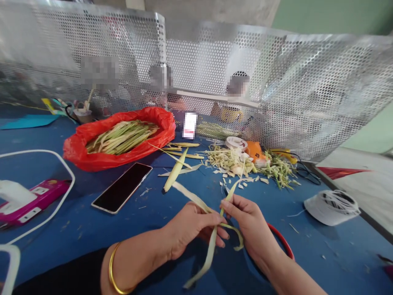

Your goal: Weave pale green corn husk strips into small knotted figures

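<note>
Pale green leaf strips (209,252) cross between my two hands, with ends hanging below and sticking up. My left hand (199,223), with a gold bangle on its wrist, pinches the strips between thumb and fingers. Close beside it, my right hand (245,215) grips an upright leaf strip (232,189) between thumb and forefinger. A small metal tip shows by the right fingers, and a red loop (283,241) shows behind the right wrist; whether they are one tool I cannot tell. Just beyond lies a yellow-green folded leaf piece (176,170).
A red plastic bag (119,162) of leaf strips stands at back left, near a phone (123,188). A heap of leaf scraps (227,157) and a tape roll (236,143) lie beyond my hands. At right is a white spool (331,209); at left, a purple power strip (37,200). Perforated metal panels (211,57) border the back.
</note>
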### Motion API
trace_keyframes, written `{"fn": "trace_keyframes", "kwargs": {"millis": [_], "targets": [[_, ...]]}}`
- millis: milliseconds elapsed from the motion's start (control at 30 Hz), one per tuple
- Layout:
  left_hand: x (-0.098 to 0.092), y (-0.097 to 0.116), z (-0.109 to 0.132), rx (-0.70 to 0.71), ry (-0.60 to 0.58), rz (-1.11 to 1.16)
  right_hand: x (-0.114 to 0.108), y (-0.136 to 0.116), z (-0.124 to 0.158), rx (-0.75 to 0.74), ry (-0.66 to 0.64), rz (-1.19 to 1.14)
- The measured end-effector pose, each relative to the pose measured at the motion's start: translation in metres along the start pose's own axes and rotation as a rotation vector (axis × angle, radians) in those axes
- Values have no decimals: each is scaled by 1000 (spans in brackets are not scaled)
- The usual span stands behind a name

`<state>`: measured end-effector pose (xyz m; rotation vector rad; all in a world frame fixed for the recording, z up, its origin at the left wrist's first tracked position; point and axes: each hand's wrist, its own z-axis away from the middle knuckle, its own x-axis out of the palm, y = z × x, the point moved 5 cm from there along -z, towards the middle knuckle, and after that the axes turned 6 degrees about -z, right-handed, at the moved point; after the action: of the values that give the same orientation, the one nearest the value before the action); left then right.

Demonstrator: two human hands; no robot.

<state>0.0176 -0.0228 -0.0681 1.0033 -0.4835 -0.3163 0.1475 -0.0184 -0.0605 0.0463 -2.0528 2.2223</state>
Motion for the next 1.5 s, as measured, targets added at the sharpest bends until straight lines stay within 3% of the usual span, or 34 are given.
{"fn": "trace_keyframes", "kwargs": {"millis": [100, 267, 333, 433, 533, 667, 833, 1133, 1367, 1500], "targets": [[-1, 1, 0, 36, 22, 8, -7, -1, -4, -106, 48, 185], [-12, 8, -2, 99, 135, 130, -13, -41, 14, -651, 256, 676], [-16, 14, -2, 165, 150, 203, -5, -49, 24, -769, 212, 787], [-19, 20, -1, 219, 168, 298, 11, -40, 28, -753, 20, 916], [-20, 20, 0, 203, 204, 329, 20, -21, 22, -687, -78, 937], [-17, 19, 0, 213, 202, 339, 24, -11, 17, -690, -124, 911], [-20, 16, 1, 218, 243, 352, 25, -15, 19, -752, -200, 853], [-24, 16, 0, 238, 287, 344, 30, -17, 24, -831, -183, 879], [-21, 21, 1, 238, 219, 354, 24, -9, 22, -687, -151, 800], [-21, 18, 0, 250, 252, 352, 26, -4, 22, -721, -162, 856]]}}
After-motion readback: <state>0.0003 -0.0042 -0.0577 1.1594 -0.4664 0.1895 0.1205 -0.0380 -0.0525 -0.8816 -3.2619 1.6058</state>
